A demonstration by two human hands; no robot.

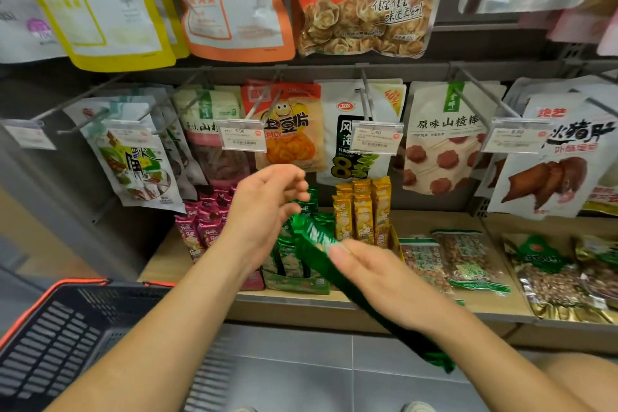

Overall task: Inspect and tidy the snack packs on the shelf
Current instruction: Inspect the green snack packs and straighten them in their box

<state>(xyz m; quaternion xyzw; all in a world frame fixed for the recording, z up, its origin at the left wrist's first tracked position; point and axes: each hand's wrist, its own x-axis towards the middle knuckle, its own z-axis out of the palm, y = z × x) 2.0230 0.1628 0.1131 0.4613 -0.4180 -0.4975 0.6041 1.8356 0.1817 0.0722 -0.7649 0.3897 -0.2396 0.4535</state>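
Nearest, lower left: black slatted plastic shopping basket with an orange rim (67, 338). Next: right hand (378, 278), thumb laid on top of a long green foil snack pack (311, 234) and holding it in the air in front of the shelf edge; the fingers beneath are hidden and the pack is blurred. Left hand (264, 207): fingers loosely curled, holding nothing, just beside the pack's upper end. Beyond: pale wooden shelf (421, 221) with an open green cardboard display box (294, 283) of matching packs, between pink packs (207, 224) and yellow packs (363, 211). Farthest: printed hanging snack bags (444, 137) on wire pegs. Recommended handling: support both ends, check seams and print, then slot it upright into the green box, label facing forward.
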